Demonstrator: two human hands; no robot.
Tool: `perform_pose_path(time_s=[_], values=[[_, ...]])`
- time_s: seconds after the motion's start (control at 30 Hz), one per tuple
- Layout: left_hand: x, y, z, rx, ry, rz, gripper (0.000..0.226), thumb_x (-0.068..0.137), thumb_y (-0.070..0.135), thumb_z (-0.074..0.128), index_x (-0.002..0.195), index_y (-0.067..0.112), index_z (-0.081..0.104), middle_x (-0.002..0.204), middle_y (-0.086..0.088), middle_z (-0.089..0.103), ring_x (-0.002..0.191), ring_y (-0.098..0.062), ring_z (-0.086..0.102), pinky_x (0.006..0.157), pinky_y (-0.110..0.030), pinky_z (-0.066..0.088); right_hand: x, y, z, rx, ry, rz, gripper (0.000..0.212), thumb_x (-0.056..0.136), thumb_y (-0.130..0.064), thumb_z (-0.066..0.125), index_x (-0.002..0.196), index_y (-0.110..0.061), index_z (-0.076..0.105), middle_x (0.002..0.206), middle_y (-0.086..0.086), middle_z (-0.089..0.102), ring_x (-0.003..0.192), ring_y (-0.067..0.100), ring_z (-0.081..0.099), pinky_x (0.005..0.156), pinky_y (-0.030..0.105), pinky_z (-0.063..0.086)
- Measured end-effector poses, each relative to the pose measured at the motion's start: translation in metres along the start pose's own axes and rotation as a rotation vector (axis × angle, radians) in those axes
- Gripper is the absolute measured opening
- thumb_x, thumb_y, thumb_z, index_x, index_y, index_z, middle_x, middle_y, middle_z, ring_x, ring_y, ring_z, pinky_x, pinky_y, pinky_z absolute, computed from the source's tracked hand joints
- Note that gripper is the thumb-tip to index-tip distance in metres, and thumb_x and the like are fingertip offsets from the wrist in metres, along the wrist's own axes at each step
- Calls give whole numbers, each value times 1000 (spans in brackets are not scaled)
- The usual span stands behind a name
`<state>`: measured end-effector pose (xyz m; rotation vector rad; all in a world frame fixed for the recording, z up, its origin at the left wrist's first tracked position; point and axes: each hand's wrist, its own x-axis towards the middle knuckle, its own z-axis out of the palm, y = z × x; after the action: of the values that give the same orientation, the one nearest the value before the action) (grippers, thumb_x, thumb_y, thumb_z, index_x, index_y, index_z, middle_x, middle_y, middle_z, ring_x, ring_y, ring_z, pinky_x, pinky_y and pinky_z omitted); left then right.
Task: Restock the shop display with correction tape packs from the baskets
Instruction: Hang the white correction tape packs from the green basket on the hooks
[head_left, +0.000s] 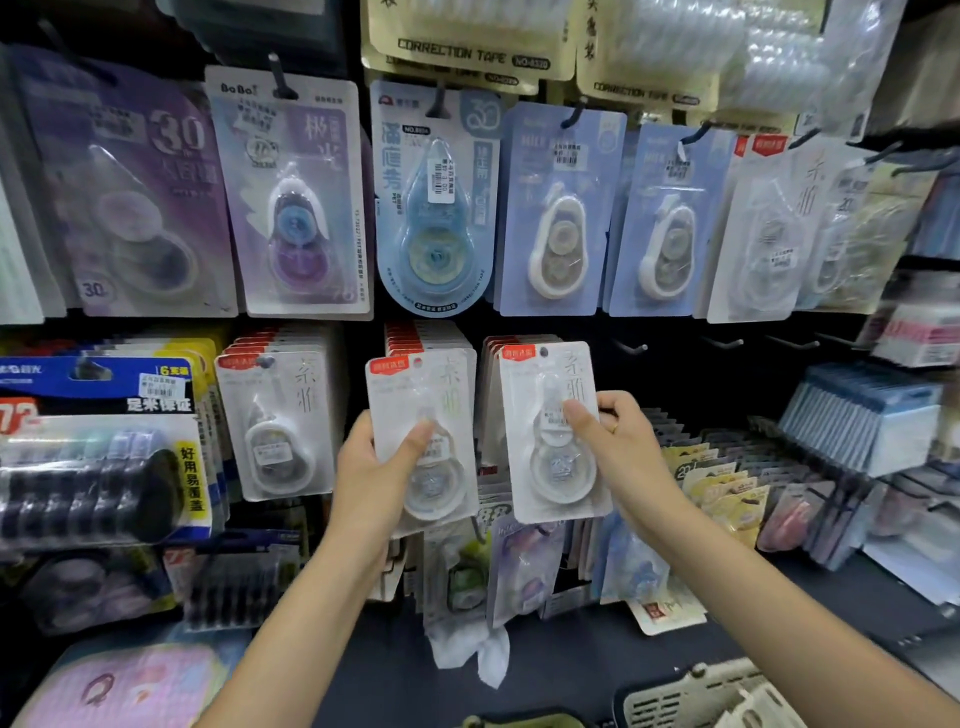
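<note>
While both forearms reach up from the bottom edge, a slatted basket (691, 699) sits at bottom right, just under the right arm, w/ a pink pouch (130, 691) at bottom left. Dark counter (571, 660) between the arms is partly bare, w/ a crumpled white wrapper (467, 654) lying on it.

Left hand (374, 467) grips a white correction tape pack (421, 436) by its left edge, thumb across the front, fingers curled behind. Right hand (618, 441) pinches a second white pack (550, 431) at its right edge, thumb on the blister, fingers wrapped behind. Packs upright, side by side, narrow gap between them, each in front of a hung stack of like packs w/ red corner tabs.

Left of them: another white pack on a hook (278, 421), then a bulky blue-and-yellow multi-pack (98, 447) crowding that side. Right of the right hand: bare pegs (631, 347) on dark board, open room there; below, loose packs stand in rows (727, 488).

Farther up, a row of hanging packs: purple (124, 182), lilac (296, 192), blue (436, 202), two pale-blue (556, 208). Topmost beige cards read CORRECTION TAPE (467, 41).
</note>
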<state>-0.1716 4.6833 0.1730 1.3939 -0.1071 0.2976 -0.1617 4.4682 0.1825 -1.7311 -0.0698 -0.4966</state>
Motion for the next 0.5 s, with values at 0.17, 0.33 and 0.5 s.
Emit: perform_pose_path(time_s=[0.17,0.33,0.5], values=[[5,1,-8,-25,25,17,22,87,27,67,108,27,61,106,8,73,96,-9,69,78,-27,52,8,10,-3,-2,49,3,17,89,-42,59,94,-27,52,91,-1,67,89,18,66,80,39,52],[6,-1,-2,-18,17,13,25,86,27,67,111,25,61,107,6,72,98,-10,69,81,-29,53,18,27,13,-113,57,-20,22,93,-40,52,103,-21,45,85,-3,59,74,7,56,64,23,43],[3,-5,7,26,-5,-4,23,88,24,67,110,25,61,109,4,72,100,-14,68,91,-40,53,35,40,28,-150,64,48,39,92,-45,53,113,-16,40,86,-5,55,77,9,55,57,18,39]])
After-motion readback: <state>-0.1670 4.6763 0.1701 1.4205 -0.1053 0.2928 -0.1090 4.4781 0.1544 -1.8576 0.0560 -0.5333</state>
